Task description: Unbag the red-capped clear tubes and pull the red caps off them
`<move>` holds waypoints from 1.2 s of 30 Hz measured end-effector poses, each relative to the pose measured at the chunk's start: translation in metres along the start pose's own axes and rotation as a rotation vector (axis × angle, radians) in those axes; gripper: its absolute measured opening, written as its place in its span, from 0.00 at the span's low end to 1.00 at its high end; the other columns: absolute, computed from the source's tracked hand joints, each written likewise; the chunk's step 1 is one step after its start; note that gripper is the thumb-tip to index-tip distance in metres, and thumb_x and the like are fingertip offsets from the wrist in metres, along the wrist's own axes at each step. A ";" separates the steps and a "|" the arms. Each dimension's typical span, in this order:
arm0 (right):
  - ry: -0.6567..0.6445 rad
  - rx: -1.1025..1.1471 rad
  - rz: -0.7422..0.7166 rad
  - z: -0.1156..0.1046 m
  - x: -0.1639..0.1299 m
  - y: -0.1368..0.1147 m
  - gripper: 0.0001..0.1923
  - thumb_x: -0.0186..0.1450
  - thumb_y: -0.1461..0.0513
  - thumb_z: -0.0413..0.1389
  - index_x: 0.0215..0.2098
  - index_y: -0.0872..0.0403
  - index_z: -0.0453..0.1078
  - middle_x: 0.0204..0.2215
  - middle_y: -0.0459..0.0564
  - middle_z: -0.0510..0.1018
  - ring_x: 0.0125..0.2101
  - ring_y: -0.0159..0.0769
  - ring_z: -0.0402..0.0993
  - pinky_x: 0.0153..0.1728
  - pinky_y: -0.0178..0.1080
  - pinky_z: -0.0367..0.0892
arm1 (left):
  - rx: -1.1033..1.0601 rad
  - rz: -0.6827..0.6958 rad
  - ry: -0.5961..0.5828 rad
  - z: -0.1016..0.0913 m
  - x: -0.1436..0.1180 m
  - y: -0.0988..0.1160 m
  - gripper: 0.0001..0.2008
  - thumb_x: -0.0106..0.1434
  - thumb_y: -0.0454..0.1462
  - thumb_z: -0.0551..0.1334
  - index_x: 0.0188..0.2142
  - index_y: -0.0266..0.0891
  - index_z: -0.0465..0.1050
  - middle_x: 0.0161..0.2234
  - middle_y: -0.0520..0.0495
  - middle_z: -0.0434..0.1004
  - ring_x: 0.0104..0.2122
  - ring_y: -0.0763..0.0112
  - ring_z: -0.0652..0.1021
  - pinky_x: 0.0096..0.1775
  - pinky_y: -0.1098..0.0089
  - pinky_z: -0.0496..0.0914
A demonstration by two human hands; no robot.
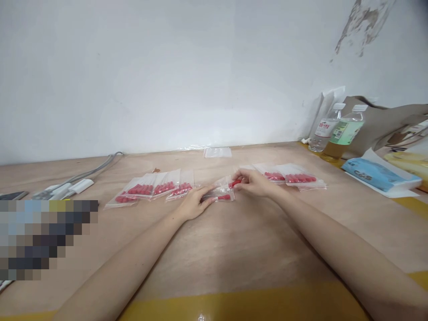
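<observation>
Both arms reach out over a brown paper-covered table (234,249). My left hand (194,203) holds down a small clear zip bag (221,192) with red pieces in it. My right hand (252,183) pinches a red piece (236,182) at the bag's open end. To the left lies a row of filled clear bags with red pieces (152,189). A second pile of filled bags (294,178) lies just right of my right hand.
Empty clear bags (217,152) lie by the white wall. Two plastic bottles (336,129) stand at the back right beside a brown paper bag (391,122) and a blue tissue pack (376,174). White plugs and grey cables (72,185) lie at the left.
</observation>
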State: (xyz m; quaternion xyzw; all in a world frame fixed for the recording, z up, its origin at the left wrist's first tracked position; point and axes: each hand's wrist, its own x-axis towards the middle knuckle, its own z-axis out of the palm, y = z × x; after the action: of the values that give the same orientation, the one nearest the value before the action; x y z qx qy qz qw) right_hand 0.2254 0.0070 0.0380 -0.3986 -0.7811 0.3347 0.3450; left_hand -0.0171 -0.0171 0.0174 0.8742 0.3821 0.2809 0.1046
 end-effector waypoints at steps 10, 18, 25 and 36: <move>0.638 0.179 -0.076 -0.048 0.010 0.012 0.14 0.53 0.57 0.58 0.37 0.56 0.68 0.31 0.51 0.77 0.32 0.35 0.74 0.36 0.40 0.69 | 0.007 0.016 0.020 0.000 0.001 0.001 0.19 0.60 0.42 0.54 0.50 0.40 0.64 0.49 0.46 0.69 0.47 0.65 0.71 0.47 0.66 0.65; 0.417 -0.651 -0.389 0.019 0.013 0.028 0.12 0.62 0.65 0.47 0.40 0.54 0.71 0.38 0.53 0.75 0.39 0.37 0.69 0.40 0.39 0.65 | -0.012 0.023 0.011 0.001 0.002 0.001 0.19 0.60 0.42 0.54 0.50 0.40 0.64 0.49 0.47 0.69 0.47 0.66 0.70 0.48 0.66 0.64; 0.186 -0.943 -0.361 0.026 0.013 0.032 0.13 0.64 0.64 0.46 0.43 0.55 0.69 0.37 0.52 0.75 0.38 0.38 0.66 0.39 0.39 0.59 | -0.007 0.027 0.012 0.002 0.002 -0.001 0.19 0.60 0.41 0.54 0.50 0.41 0.63 0.48 0.47 0.69 0.47 0.66 0.71 0.48 0.66 0.64; 0.256 -0.844 -0.186 0.021 -0.003 0.007 0.11 0.58 0.62 0.51 0.39 0.53 0.70 0.37 0.52 0.74 0.40 0.40 0.64 0.40 0.41 0.52 | 0.041 0.024 0.042 0.000 -0.003 0.001 0.21 0.58 0.42 0.56 0.51 0.39 0.63 0.49 0.46 0.68 0.48 0.65 0.70 0.49 0.66 0.64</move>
State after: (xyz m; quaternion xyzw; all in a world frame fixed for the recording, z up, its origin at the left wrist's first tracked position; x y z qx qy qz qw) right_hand 0.2126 0.0027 0.0204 -0.4705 -0.8328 -0.0974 0.2748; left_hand -0.0186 -0.0202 0.0164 0.8747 0.3792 0.2924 0.0754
